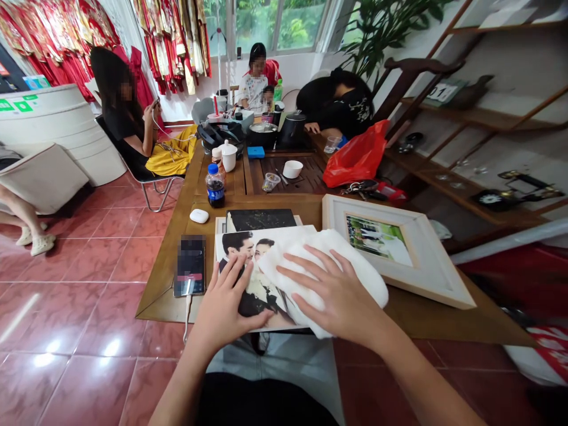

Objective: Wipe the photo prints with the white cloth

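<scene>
A large printed wedding photo [242, 248] lies flat at the near edge of a wooden table [168, 260]. My left hand [228, 305] presses flat on its lower left part, fingers spread. My right hand [335, 296] lies palm down on a folded white towel [337, 251] that covers the photo's right half. Under the photo sits a dark album or board [261, 219].
A white framed picture [399, 248] leans to the right of the towel. A phone [190, 266] on a cable and a white earbud case [199, 216] lie to the left. Farther back are a bottle [215, 186], tea ware, a red bag [357, 157] and seated people.
</scene>
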`<control>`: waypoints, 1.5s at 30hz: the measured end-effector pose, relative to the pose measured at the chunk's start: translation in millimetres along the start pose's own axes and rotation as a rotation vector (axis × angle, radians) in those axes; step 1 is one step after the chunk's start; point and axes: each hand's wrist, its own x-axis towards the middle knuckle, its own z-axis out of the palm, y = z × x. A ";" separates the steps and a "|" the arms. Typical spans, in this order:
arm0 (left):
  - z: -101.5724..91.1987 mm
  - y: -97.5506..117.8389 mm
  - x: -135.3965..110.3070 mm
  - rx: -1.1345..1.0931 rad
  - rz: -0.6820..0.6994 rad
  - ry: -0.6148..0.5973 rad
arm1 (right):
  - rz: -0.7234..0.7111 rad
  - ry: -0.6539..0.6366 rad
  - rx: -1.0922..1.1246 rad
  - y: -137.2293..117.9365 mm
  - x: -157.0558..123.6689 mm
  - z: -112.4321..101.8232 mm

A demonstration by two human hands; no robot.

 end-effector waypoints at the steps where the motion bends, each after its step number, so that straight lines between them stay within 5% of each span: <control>1: 0.3 0.0 -0.1 0.001 0.000 0.001 | -0.008 0.007 -0.005 -3.2 -5.3 -0.5; 9: 0.6 -0.8 -0.1 -0.014 0.015 -0.010 | -0.022 -0.001 -0.013 -12.1 -19.4 -4.5; 25: -0.7 -0.6 0.4 -0.042 0.011 -0.029 | 0.004 -0.095 0.057 26.2 62.2 8.2; 37: -1.1 1.7 0.9 -0.025 0.013 0.012 | -0.101 -0.073 0.041 3.2 18.9 1.6; 45: -0.6 0.1 1.9 -0.033 0.012 -0.010 | -0.297 -0.117 0.075 -1.2 -6.8 -10.2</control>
